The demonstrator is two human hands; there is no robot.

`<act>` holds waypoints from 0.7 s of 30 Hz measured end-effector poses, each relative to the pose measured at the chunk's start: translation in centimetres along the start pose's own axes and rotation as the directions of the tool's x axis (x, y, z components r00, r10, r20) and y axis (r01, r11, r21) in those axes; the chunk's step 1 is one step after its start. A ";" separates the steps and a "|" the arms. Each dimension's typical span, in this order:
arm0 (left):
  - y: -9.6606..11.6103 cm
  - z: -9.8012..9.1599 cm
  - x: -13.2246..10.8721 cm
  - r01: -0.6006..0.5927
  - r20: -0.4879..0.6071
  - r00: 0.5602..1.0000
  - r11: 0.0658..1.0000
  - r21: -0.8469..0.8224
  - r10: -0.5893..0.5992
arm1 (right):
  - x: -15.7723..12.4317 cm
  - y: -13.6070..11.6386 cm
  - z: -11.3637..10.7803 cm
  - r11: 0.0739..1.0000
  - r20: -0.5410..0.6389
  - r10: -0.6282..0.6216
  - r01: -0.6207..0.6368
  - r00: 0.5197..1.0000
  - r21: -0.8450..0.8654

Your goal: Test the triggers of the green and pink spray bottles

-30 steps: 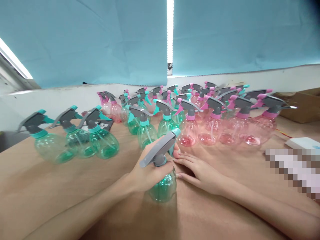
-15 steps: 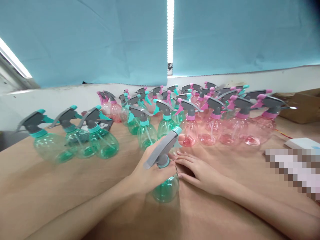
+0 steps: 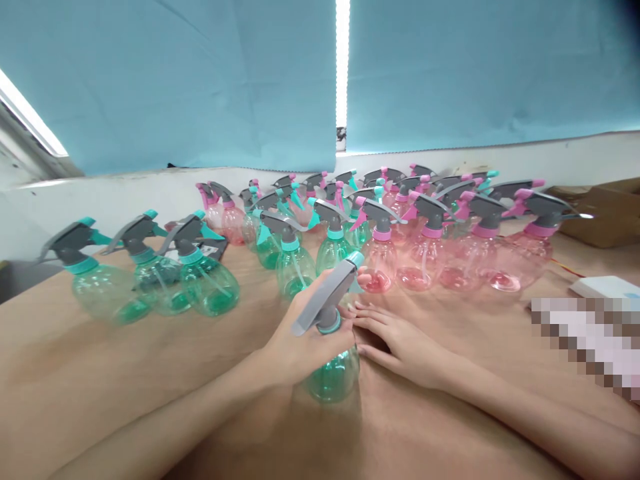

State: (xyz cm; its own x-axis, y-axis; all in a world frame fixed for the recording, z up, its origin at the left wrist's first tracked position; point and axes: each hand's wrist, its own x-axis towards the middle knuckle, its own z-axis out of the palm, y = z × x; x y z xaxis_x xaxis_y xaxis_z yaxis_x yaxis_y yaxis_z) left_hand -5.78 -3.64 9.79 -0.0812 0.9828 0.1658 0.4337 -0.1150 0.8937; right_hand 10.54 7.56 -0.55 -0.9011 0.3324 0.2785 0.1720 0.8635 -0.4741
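Note:
My left hand (image 3: 294,341) is wrapped around the neck of a clear green spray bottle (image 3: 333,379) with a grey trigger head and a turquoise nozzle. The bottle is upright in front of me, its nozzle pointing away to the right. My right hand (image 3: 403,343) lies palm down on the table, fingers stretched toward that bottle; whether its fingertips touch it I cannot tell. Just behind the hands stand another green spray bottle (image 3: 294,267) and a pink spray bottle (image 3: 380,263).
Several green and pink spray bottles crowd the back of the wooden table (image 3: 210,420). Three green ones, among them one spray bottle (image 3: 210,287), stand at the left. At the right are a cardboard box (image 3: 600,213), a white box (image 3: 607,289) and a pixelated area.

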 end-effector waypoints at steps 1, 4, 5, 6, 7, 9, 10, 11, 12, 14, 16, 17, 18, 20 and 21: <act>0.0 0.0 0.0 0.011 -0.002 1.000 1.000 0.006 -0.011 | 0.0 0.0 0.1 1.000 -0.015 0.008 -0.008 1.000 -0.015; 0.2 -0.1 0.0 0.025 0.004 1.000 1.000 -0.013 -0.025 | -0.1 0.1 0.3 0.990 -0.098 0.093 -0.103 0.991 -0.096; 0.3 -0.1 0.0 0.026 0.017 1.000 0.999 -0.029 -0.025 | -0.1 0.1 0.4 0.983 -0.128 0.122 -0.138 0.984 -0.121; 0.4 -0.1 0.0 0.029 0.030 0.999 0.999 -0.046 -0.027 | -0.1 0.2 0.5 0.977 -0.150 0.140 -0.161 0.979 -0.137; 0.4 -0.1 0.0 0.035 0.038 0.999 0.998 -0.059 -0.033 | -0.1 0.3 0.6 0.974 -0.163 0.147 -0.171 0.976 -0.147; 0.6 -0.1 0.0 0.062 0.045 0.997 0.996 -0.067 -0.059 | -0.1 0.4 0.7 0.974 -0.165 0.139 -0.164 0.976 -0.154; 0.6 -0.1 0.0 0.075 0.037 0.997 0.995 -0.068 -0.072 | -0.1 0.4 0.7 0.975 -0.160 0.134 -0.159 0.978 -0.157; 0.7 -0.1 0.0 0.084 0.027 0.996 0.994 -0.067 -0.082 | -0.1 0.5 0.7 0.974 -0.155 0.133 -0.158 0.979 -0.161; 0.7 -0.1 0.0 0.087 0.014 0.996 0.994 -0.065 -0.086 | -0.1 0.5 0.7 0.974 -0.149 0.133 -0.158 0.980 -0.164; 0.7 -0.1 0.0 0.079 -0.005 0.997 0.995 -0.057 -0.079 | -0.1 0.6 0.7 0.975 -0.145 0.132 -0.155 0.981 -0.161; 0.8 -0.1 0.0 0.064 0.000 0.998 0.996 -0.054 -0.065 | -0.1 0.6 0.7 0.977 -0.154 0.129 -0.152 0.980 -0.147; 0.7 -0.1 0.0 0.062 0.009 0.998 0.996 -0.057 -0.061 | -0.1 0.6 0.7 0.979 -0.159 0.126 -0.149 0.979 -0.140; 0.7 -0.1 0.0 0.059 0.015 0.998 0.996 -0.067 -0.059 | -0.1 0.6 0.7 0.980 -0.162 0.124 -0.146 0.979 -0.138; 0.6 -0.1 -0.1 0.056 0.024 0.998 0.995 -0.084 -0.054 | -0.1 0.6 0.7 0.979 -0.162 0.122 -0.145 0.979 -0.143; 0.6 -0.1 -0.1 0.054 0.024 0.998 0.995 -0.087 -0.052 | -0.1 0.6 0.7 0.979 -0.161 0.120 -0.144 0.980 -0.147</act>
State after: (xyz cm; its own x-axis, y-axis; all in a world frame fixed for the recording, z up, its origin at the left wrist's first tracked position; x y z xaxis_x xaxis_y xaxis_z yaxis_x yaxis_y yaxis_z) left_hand -5.62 -3.79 10.35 -0.0820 0.9907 0.1089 0.3489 -0.0738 0.9343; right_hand 10.45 7.77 -1.43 -0.7981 0.4900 0.3507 0.3563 0.8531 -0.3810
